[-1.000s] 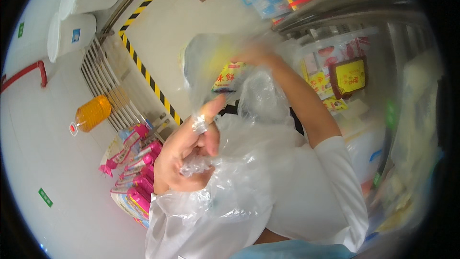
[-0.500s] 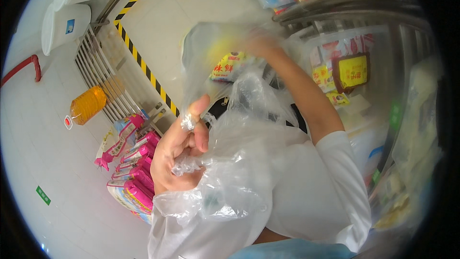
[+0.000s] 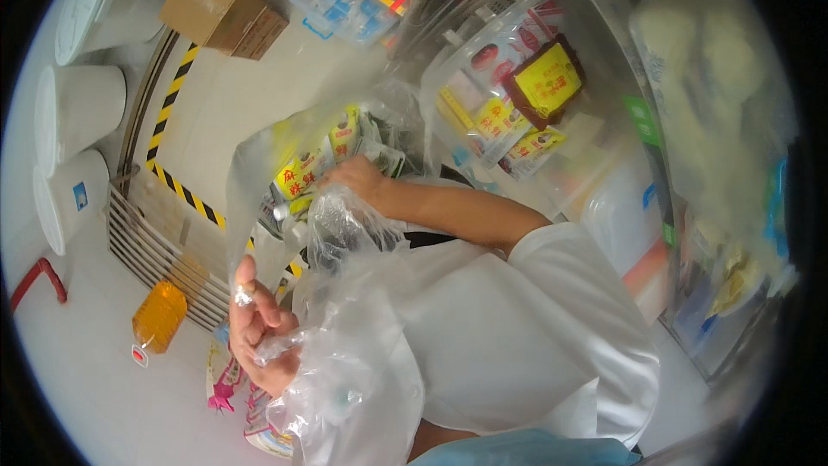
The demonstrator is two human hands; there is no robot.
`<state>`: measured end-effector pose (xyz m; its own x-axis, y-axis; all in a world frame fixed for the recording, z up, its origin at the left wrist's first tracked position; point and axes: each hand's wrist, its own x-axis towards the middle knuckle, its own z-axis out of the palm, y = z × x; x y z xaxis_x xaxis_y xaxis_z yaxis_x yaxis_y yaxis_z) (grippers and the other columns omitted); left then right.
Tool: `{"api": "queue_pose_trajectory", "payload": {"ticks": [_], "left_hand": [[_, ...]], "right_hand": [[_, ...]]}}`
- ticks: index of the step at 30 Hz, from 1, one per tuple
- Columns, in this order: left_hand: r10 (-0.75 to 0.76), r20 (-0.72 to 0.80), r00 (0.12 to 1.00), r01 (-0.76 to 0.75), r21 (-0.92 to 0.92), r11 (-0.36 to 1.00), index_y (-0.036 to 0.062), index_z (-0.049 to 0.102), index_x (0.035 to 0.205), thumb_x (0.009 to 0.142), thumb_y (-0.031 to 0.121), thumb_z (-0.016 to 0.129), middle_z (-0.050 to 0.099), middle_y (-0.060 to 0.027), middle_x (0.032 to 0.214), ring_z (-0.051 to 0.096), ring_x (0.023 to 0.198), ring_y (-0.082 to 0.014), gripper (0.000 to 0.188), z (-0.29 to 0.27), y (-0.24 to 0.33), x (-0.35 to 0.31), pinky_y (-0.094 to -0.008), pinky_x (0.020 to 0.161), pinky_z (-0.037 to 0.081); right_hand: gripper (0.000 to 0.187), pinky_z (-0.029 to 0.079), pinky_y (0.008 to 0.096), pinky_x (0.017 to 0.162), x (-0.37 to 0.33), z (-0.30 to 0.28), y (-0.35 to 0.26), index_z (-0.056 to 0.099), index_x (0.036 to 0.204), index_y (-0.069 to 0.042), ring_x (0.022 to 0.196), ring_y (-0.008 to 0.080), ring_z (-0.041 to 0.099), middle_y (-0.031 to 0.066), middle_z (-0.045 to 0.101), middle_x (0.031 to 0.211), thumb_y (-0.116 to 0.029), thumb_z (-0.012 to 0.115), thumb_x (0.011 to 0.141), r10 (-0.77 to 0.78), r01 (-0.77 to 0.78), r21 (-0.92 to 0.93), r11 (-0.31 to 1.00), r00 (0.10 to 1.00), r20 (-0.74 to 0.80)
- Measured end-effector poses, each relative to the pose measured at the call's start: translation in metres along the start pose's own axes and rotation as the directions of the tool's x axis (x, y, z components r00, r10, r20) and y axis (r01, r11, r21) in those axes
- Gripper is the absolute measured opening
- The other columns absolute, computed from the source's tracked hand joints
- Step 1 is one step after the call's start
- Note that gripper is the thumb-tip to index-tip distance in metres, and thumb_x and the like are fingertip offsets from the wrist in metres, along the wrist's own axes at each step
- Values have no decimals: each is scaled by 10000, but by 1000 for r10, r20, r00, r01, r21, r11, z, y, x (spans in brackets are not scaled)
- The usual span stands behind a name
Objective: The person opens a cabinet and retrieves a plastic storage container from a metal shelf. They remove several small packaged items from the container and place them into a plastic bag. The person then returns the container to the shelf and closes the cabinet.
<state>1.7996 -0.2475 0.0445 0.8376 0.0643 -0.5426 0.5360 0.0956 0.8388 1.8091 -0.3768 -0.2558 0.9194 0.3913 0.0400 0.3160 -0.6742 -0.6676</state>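
A large clear plastic bag [image 3: 345, 223] hangs in front of me, its film bunched over my left wrist and chest. My left hand [image 3: 267, 336] grips gathered film in its curled fingers, one digit pointing up with a shiny white bit on it. Several yellow seasoning packets [image 3: 302, 171] with red print lie in the bag, with dark packets and a white-capped bottle beside them. At the bag's mouth, my right hand [image 3: 358, 181] is closed against these packets; its fingertips are partly hidden, so what it pinches cannot be made out.
To the right stands a clear bin [image 3: 578, 151] with yellow and red packets. A cardboard box [image 3: 222, 13] and a blue-handled plastic box [image 3: 338, 4] stand farther off. White buckets [image 3: 82, 112], a metal rack [image 3: 155, 246], an orange oil bottle [image 3: 159, 318] and pink packages [image 3: 226, 375] are left.
My right hand has moved left and down to the packets in the bag. The view has turned, bringing more of the right-hand bin and the cardboard box into sight. My left hand keeps its grip.
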Motion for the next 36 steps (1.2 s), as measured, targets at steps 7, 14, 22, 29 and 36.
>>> {"api": "queue_pose_trajectory", "payload": {"ticks": [7,14,22,29,36], "left_hand": [[-42,-92,995,24,-191,981,-46,325,1308,757,-46,396,411,13,797,354,545,-22,556,14,12,14,-126,459,301],[1,46,999,4,-88,996,-49,309,1327,582,-69,491,385,22,813,334,518,-6,768,14,5,30,-123,466,245],[36,189,981,-9,-139,990,-72,262,1337,515,-57,487,381,18,827,326,490,0,853,35,7,41,-129,444,233],[74,166,983,-51,-137,989,-74,263,1337,498,-54,474,377,18,827,339,512,-2,865,42,3,45,-119,462,239],[3,107,994,12,-135,991,-70,248,1344,508,-24,519,401,14,846,381,565,-14,879,61,17,40,-109,510,278]], "right_hand": [[383,471,362,604,-12,-175,-59,640,907,-115,732,263,610,59,617,809,-225,705,545,204,-205,4,979,975,-89],[392,486,321,607,-131,-314,-78,639,877,-78,673,246,607,74,615,790,-112,715,493,465,-421,197,885,821,-331],[239,460,327,533,-205,-310,-47,631,794,-55,614,245,593,81,599,719,-161,711,595,643,-803,-70,591,522,-560],[281,471,390,608,-204,-286,26,631,803,-77,689,321,593,115,614,760,-294,691,635,816,-826,-186,531,558,-148],[757,430,346,881,-213,-250,175,455,1249,-136,1049,252,543,145,558,1139,-347,742,582,929,-911,-185,369,358,92]]}}
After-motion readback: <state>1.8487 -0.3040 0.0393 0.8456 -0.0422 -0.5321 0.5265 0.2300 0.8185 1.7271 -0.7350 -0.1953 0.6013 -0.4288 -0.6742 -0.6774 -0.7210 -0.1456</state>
